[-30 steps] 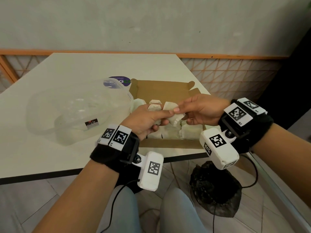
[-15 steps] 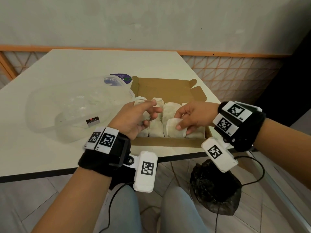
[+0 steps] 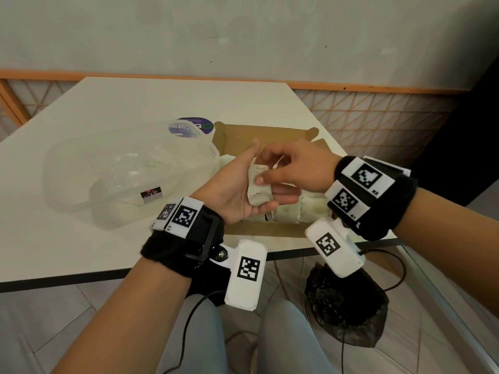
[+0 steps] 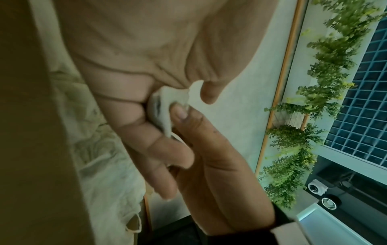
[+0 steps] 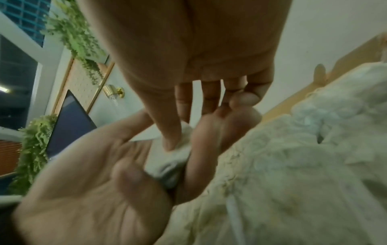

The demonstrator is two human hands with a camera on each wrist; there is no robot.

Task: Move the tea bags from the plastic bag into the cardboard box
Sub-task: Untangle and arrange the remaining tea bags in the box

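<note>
tea bags: off-white
cardboard box: plain brown
plastic bag: clear, with a small black-and-grey label
counter: cream, with a black edge
wrist bands: black, carrying black-and-white checker tags

We wear fuzzy black wristbands on both bare forearms, each carrying white tags printed with black square codes, a white camera pod with a black cable, and light blue jeans.
</note>
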